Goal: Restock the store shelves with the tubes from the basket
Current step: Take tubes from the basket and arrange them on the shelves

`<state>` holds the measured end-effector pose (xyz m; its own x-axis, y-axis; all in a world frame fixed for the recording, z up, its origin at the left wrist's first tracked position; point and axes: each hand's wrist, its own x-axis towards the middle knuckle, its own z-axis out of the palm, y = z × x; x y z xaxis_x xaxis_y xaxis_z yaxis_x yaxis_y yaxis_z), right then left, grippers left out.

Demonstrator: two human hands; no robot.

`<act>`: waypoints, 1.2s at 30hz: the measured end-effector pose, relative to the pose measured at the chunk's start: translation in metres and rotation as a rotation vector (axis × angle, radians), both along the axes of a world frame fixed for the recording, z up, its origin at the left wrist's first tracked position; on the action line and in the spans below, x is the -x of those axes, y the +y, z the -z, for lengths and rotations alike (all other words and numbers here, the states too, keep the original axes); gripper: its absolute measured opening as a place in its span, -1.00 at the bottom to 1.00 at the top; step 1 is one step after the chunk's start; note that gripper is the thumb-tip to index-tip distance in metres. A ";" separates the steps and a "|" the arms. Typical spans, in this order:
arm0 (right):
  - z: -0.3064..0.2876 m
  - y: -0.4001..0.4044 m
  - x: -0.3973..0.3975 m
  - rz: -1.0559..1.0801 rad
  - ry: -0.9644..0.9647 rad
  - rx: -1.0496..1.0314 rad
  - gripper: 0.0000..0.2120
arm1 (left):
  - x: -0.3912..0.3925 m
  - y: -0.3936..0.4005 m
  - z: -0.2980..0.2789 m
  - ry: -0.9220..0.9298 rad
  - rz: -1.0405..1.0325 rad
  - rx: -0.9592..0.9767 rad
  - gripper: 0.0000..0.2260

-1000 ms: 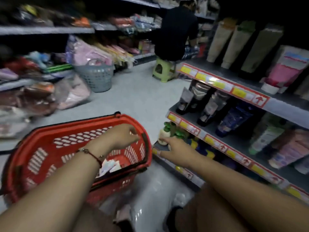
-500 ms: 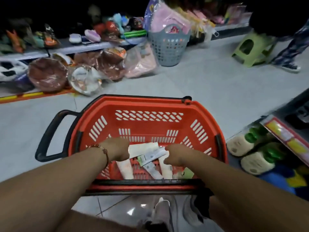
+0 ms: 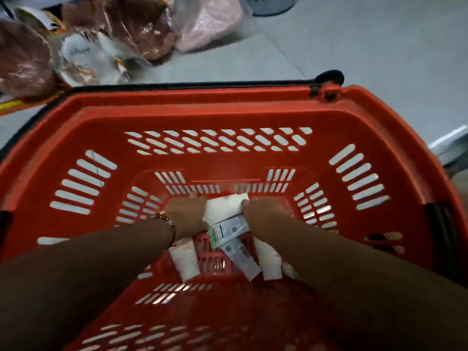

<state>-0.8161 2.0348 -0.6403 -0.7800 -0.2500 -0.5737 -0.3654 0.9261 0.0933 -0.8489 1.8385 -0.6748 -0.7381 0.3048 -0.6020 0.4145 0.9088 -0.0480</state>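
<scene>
My forearms reach down into the red slotted plastic shopping basket [image 3: 374,138], which sits on the pale tiled floor [image 3: 379,46]. Nearest me on its bottom lie several soft white squeeze tubes [image 3: 184,262], loose and crossing one another, so stock is left to shelve. Just beyond them my left hand [image 3: 188,215], with a beaded bracelet at the wrist, and my right hand [image 3: 262,216] are both down among the tubes. Between the two lies a tube with a printed label and green end [image 3: 229,230], touching my right hand, over a broad white tube [image 3: 225,207]. My fingers are turned away from view, so I cannot tell whether either grip has closed on anything or lies apart. No shelf for the tubes shows here. I judge this a picking step, with the carrying and placing of these tubes not yet done. Farther off, bagged goods in clear and pink plastic wrapping [image 3: 141,29] sit along the floor.
</scene>
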 end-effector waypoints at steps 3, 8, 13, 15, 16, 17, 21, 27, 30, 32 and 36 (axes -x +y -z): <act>-0.007 -0.003 0.001 -0.091 -0.080 -0.066 -0.70 | -0.003 -0.003 0.005 -0.014 -0.037 -0.034 -0.34; -0.040 0.000 -0.013 0.086 -0.249 0.087 -0.63 | 0.003 -0.003 -0.019 -0.088 -0.117 -0.167 -0.70; -0.125 0.026 -0.029 0.345 -0.327 0.228 -0.57 | 0.011 0.008 -0.088 -0.018 -0.172 -0.321 -0.78; -0.168 0.044 -0.039 0.467 -0.344 0.271 -0.48 | 0.009 0.010 -0.133 0.020 -0.166 -0.407 -0.76; -0.190 0.055 -0.046 0.540 -0.340 0.322 -0.44 | 0.006 0.009 -0.158 0.019 -0.164 -0.463 -0.76; -0.213 0.064 -0.054 0.623 -0.357 0.419 -0.40 | 0.002 0.006 -0.182 -0.005 -0.169 -0.526 -0.77; -0.293 0.090 -0.110 1.168 -0.442 1.154 -0.25 | -0.037 -0.006 -0.287 -0.372 -0.323 -0.972 -0.59; -0.343 0.086 -0.212 1.350 -0.787 2.067 -0.23 | -0.113 0.038 -0.387 -0.723 -0.387 -1.598 -0.40; -0.352 0.078 -0.246 1.326 -0.778 2.275 -0.19 | -0.147 0.080 -0.401 -0.721 -0.418 -1.755 -0.58; -0.356 0.077 -0.261 1.259 -0.716 2.321 -0.20 | -0.167 0.107 -0.400 -0.596 -0.540 -1.804 -0.76; -0.350 0.080 -0.275 1.322 -0.242 2.246 -0.33 | -0.199 0.154 -0.383 -0.558 -0.781 -1.647 -0.48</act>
<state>-0.5409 2.1149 -0.2906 -0.9338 -0.0024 -0.3577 0.2568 -0.7006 -0.6657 -0.6500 1.9928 -0.2923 -0.8267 0.4839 -0.2872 -0.3914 -0.1277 0.9113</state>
